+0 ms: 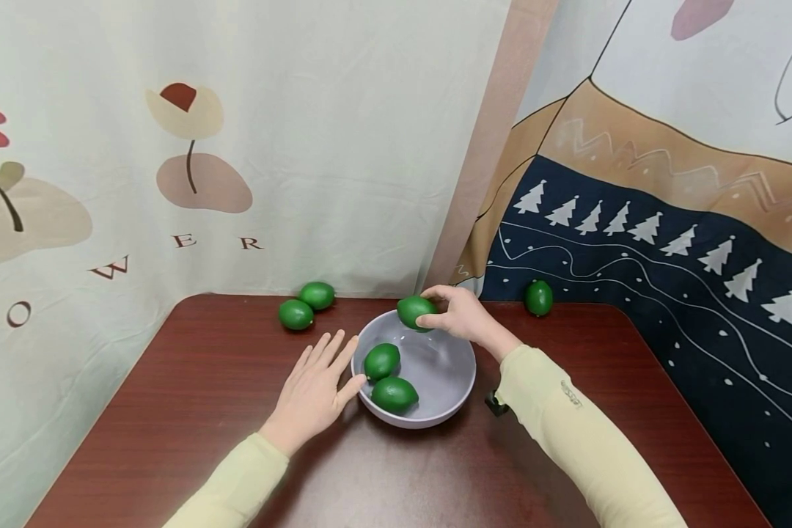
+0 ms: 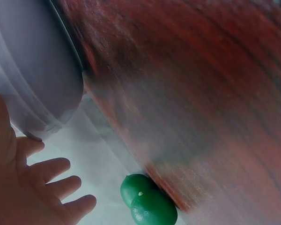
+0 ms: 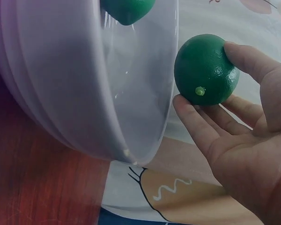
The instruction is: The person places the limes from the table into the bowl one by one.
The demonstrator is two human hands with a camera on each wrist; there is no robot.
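A grey bowl (image 1: pixel 435 374) stands on the table with two green limes (image 1: pixel 394 394) lying in its left part. Over the bowl's back rim, my right hand (image 1: pixel 460 315) pinches a third lime (image 1: pixel 414 313) between thumb and fingers; the right wrist view shows this lime (image 3: pixel 206 69) beside the rim. My left hand (image 1: pixel 313 392) has its fingers spread, thumb at the bowl's left rim. In the left wrist view the left hand (image 2: pixel 33 183) is at the bowl's side (image 2: pixel 42 61); whether it touches cannot be told.
Two more limes (image 1: pixel 296 314) lie close together at the table's back edge, left of the bowl. Another lime (image 1: pixel 538 298) is at the back right. A patterned curtain (image 1: pixel 343 147) hangs behind the dark red table (image 1: pixel 191 411).
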